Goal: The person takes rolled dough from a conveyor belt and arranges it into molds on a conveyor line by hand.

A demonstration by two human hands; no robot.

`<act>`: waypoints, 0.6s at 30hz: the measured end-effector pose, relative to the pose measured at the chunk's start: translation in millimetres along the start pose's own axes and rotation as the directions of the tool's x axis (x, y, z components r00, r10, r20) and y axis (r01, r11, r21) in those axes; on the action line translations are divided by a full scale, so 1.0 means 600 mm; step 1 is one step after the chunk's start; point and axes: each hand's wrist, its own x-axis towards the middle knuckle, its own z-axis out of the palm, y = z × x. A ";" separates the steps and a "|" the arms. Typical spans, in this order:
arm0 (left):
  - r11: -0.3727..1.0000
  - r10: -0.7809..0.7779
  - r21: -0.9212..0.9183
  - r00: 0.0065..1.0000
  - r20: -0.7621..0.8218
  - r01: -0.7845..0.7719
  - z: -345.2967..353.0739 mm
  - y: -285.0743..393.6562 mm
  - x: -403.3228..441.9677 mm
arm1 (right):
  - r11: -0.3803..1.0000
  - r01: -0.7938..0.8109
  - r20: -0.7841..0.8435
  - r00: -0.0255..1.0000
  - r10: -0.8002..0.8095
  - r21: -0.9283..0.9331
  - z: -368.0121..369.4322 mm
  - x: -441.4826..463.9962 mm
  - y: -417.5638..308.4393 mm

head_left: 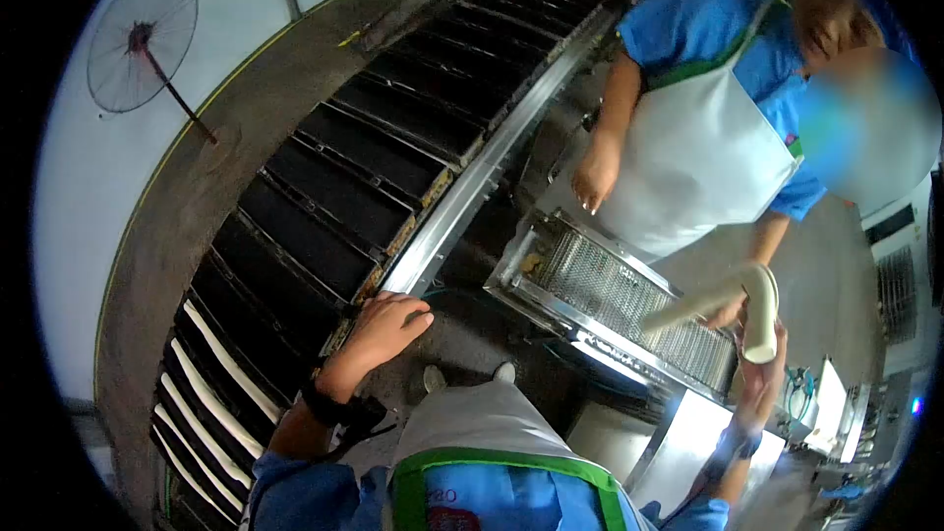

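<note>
My left hand [391, 327] rests at the edge of the trays, by the near end of a metal rail [433, 236], fingers loosely bent and apart with nothing seen in them. At the right, my right hand [765, 366] is raised beside the mesh conveyor, closed on a long pale dough strip [759, 320]. The strip bends over, with one end hanging at my hand and the other stretching left above the mesh belt [610, 280]. A co-worker's hand [728, 313] is close to the strip; whether it touches is unclear.
Long black trays [364, 177] run in a row from near left to far back. Several nearer ones hold pale dough strips [211, 403]. A co-worker in a white apron [698, 157] stands across the mesh conveyor. A round fan [143, 37] stands by the wall.
</note>
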 end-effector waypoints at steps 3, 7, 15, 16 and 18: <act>0.997 -0.057 -0.062 0.997 -0.058 0.053 -0.019 -0.019 -0.008 | 0.996 -0.076 0.516 0.856 0.042 0.045 0.143 0.085 0.018; 0.989 -0.139 -0.073 0.983 -0.118 0.131 -0.038 -0.016 -0.022 | 0.993 -0.105 0.714 0.699 0.034 0.056 0.365 0.136 0.064; 0.943 -0.327 -0.178 0.874 -0.360 0.280 -0.010 -0.052 -0.058 | 0.848 -0.222 0.844 0.145 0.516 -0.481 0.655 0.286 0.335; 0.938 -0.343 -0.180 0.875 -0.341 0.297 -0.016 -0.060 -0.063 | 0.815 -0.158 0.804 0.141 0.578 -0.558 0.678 0.302 0.394; 0.932 -0.358 -0.177 0.881 -0.310 0.316 -0.021 -0.061 -0.054 | 0.700 0.048 0.698 0.154 0.699 -0.712 0.693 0.351 0.499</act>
